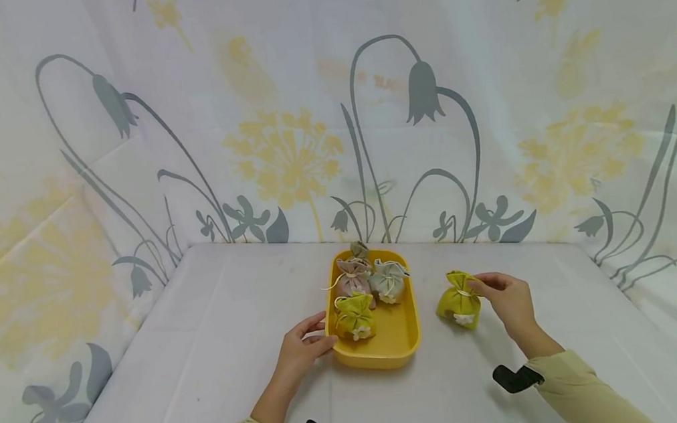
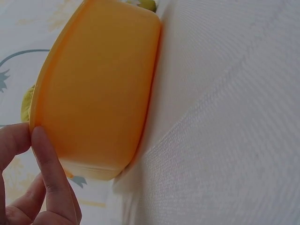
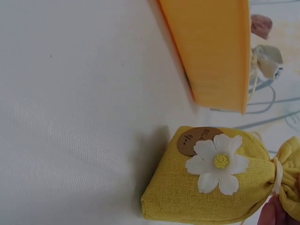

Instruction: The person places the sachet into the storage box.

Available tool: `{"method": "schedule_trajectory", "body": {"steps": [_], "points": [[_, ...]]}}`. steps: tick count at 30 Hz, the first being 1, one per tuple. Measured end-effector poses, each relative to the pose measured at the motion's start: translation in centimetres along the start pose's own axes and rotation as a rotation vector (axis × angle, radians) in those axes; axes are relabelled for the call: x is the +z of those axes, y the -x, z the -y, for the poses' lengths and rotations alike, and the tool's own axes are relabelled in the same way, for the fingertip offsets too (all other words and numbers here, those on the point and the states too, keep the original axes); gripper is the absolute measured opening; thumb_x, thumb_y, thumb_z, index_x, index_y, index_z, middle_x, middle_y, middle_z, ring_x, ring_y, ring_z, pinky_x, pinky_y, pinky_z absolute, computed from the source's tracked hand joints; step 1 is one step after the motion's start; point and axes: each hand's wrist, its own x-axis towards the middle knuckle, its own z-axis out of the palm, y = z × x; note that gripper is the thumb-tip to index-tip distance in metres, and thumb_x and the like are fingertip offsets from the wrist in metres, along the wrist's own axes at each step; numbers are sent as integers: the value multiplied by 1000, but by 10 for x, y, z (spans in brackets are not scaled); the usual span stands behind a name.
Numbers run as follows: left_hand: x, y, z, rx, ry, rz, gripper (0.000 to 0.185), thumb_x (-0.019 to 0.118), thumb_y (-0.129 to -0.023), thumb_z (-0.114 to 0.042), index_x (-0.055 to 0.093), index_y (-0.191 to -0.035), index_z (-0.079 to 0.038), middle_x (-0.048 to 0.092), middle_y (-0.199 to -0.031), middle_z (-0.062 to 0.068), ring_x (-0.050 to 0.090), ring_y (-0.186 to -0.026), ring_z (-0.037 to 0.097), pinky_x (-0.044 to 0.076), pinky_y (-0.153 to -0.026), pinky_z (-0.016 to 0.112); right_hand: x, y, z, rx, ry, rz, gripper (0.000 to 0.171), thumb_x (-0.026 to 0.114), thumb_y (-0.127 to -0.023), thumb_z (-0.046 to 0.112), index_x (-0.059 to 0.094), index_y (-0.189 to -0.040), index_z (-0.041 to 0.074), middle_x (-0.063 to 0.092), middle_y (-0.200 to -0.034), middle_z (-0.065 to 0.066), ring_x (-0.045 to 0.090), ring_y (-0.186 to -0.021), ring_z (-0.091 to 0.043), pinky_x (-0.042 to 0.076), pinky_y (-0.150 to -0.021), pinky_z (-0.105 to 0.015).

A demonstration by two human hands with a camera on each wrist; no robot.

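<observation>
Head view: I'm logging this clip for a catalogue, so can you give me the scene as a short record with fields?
surface: white table
container: yellow tray
in tray: green pouch, pink pouch, grey pouch, a further one behind
outside tray: yellow-green pouch, upright on the table, right of the tray
left hand: fingers touch the tray's left rim
right hand: pinches the yellow-green pouch's tied top
</observation>
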Motion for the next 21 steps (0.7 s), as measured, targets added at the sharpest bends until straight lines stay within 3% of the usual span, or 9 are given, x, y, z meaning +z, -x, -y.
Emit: {"method": "schedule_trajectory", "body": {"steps": [3,9,21], "points": [[0,-5,8,1,3,-3,54,70,-83,-6,49,-132,1,51,-114,16,60,-85,15,55,-75,32,-2,7,3,-6,-14,0,49,70,-82,39,66,-108,-2,67,-83,9,58,-77,-2,45,-80,-26],[1,-7,9,-7,-2,-18,54,71,-82,-8,51,-131,-1,51,-114,15,61,-86,16,55,-73,29,-3,20,10,-35,-52,-19,46,72,-80,36,67,-105,-2,67,-80,12,59,-77,-2,45,-73,-15],[1,-6,9,-16,-7,-22,53,71,-82,-8,51,-131,0,51,-114,16,60,-88,17,55,-74,30,-1,43,27,-147,-99,-3,37,72,-83,24,67,-101,-7,68,-80,6,60,-75,-2,47,-71,-13]]}}
